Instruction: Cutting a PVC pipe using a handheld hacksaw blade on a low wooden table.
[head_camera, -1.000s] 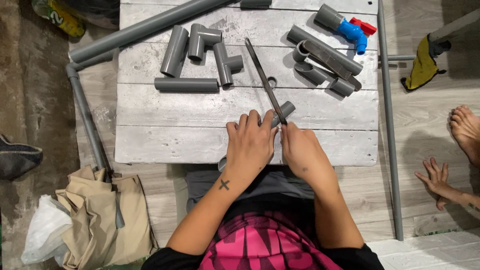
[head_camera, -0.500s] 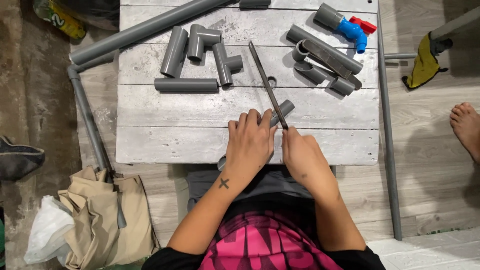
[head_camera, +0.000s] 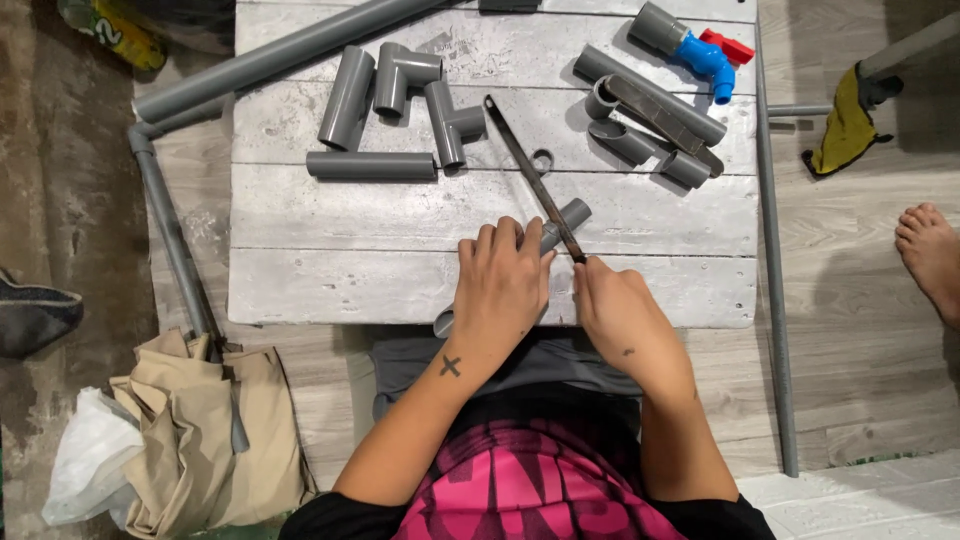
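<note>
My left hand (head_camera: 502, 283) presses a short grey pipe (head_camera: 569, 217) flat against the whitewashed wooden table (head_camera: 330, 285), near its front edge. Only the pipe's two ends show past my fingers. My right hand (head_camera: 615, 303) grips one end of a long, thin, dark saw blade (head_camera: 530, 174). The blade lies across the pipe just right of my left fingertips and slants up and to the left over the table.
Grey pipe pieces and elbow and tee fittings (head_camera: 400, 110) lie at the table's back, with a blue valve (head_camera: 703, 55) at the right. Long pipes (head_camera: 775, 280) flank the table. Beige cloth (head_camera: 215, 430) lies lower left. Another person's foot (head_camera: 928, 255) is at right.
The blade has slid back toward me with my right hand. Another person's hand, on the floor at right a second ago, is gone. My left hand has stayed on the pipe.
</note>
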